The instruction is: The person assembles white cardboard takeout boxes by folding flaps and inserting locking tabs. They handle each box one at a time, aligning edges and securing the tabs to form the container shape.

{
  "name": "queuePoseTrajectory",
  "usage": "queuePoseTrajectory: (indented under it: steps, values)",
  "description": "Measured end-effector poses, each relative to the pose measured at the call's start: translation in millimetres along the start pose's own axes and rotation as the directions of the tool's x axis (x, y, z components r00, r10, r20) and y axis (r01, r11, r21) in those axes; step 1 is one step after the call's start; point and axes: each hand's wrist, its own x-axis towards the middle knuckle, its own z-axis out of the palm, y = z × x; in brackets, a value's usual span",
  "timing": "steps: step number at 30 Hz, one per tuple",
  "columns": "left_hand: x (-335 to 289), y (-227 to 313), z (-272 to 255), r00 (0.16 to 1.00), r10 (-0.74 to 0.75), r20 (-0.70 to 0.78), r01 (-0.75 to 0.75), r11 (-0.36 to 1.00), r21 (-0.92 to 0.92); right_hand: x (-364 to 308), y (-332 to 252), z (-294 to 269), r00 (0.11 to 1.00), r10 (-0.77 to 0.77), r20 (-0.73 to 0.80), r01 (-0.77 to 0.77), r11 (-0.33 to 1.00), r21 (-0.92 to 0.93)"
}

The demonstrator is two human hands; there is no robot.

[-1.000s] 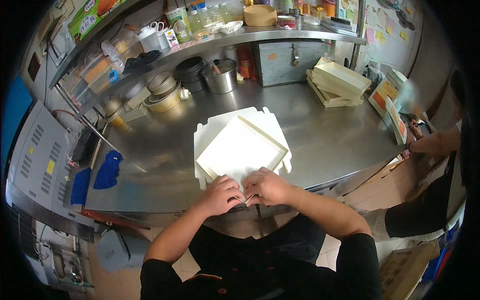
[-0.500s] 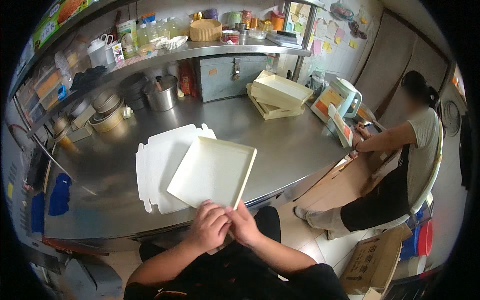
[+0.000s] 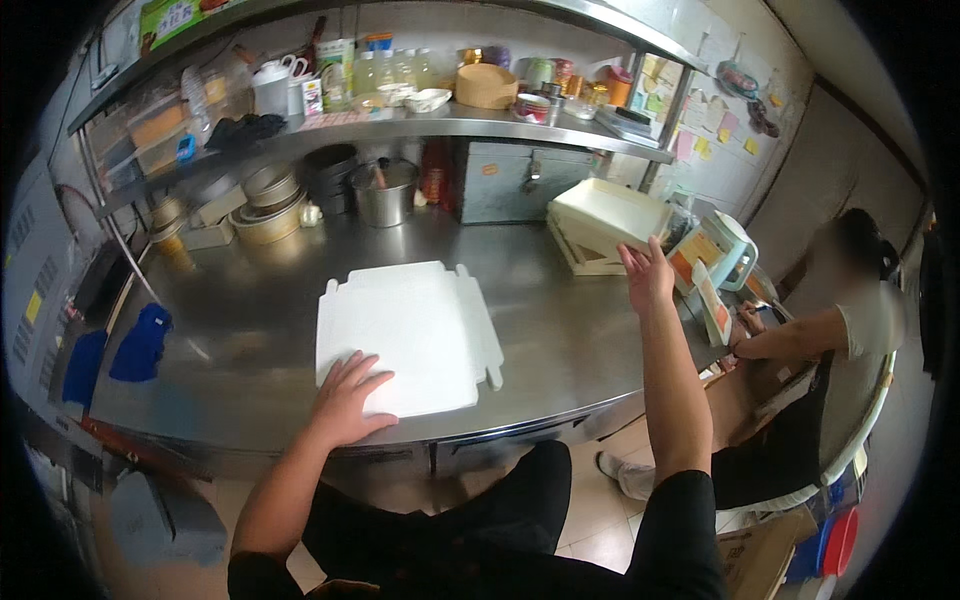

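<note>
A flat white cardboard blank (image 3: 400,330) with notched, tabbed edges lies on the steel counter before me, with at least one more beneath it. My left hand (image 3: 350,402) rests on its near left edge, fingers spread. Over to the right, my right hand (image 3: 650,272) is stretched out at the near corner of the topmost folded cream cardboard tray (image 3: 612,212). Its fingers point up and look apart, not wrapped round the rim; whether they touch the tray is unclear. More folded trays (image 3: 580,258) are stacked below that one.
On the counter (image 3: 250,350) stand a steel pot (image 3: 387,195), round pans (image 3: 270,215) and a grey metal box (image 3: 510,180). A blue cloth (image 3: 143,343) lies at left. A pale blue scale (image 3: 720,250) stands at right near a seated person (image 3: 830,340). A crowded shelf (image 3: 420,125) runs above.
The folded tray both my hands held has moved away to the right, onto the stack. My right hand has reached out there and opened; my left has shifted onto the flat blank.
</note>
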Motion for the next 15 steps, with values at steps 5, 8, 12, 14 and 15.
queuePoseTrajectory:
  steps: [5,8,12,14,15]
  values:
    - [-5.8,-16.6,8.7,0.999,0.029,0.021,-0.028,0.999,-0.046,-59.7,115.8,-56.0,0.961,0.012,0.278,0.112,0.898,-0.425]
    - [-10.8,-18.6,4.9,1.0,0.015,0.01,-0.014,0.998,-0.069,-201.4,148.0,15.5,0.559,0.104,0.823,0.787,0.247,-0.566]
    - [-10.8,-19.0,3.1,0.999,0.035,0.042,-0.031,0.997,-0.073,-252.2,161.8,64.0,0.302,0.225,0.926,0.911,0.219,-0.35]
    - [-7.7,-18.8,3.2,0.994,0.038,0.103,-0.026,0.992,-0.123,-250.2,172.5,65.3,0.341,0.252,0.905,0.875,0.266,-0.404]
    - [-10.6,-15.5,4.2,0.996,0.081,0.03,-0.08,0.996,-0.043,-241.5,182.7,60.3,0.354,0.256,0.9,0.864,0.28,-0.419]
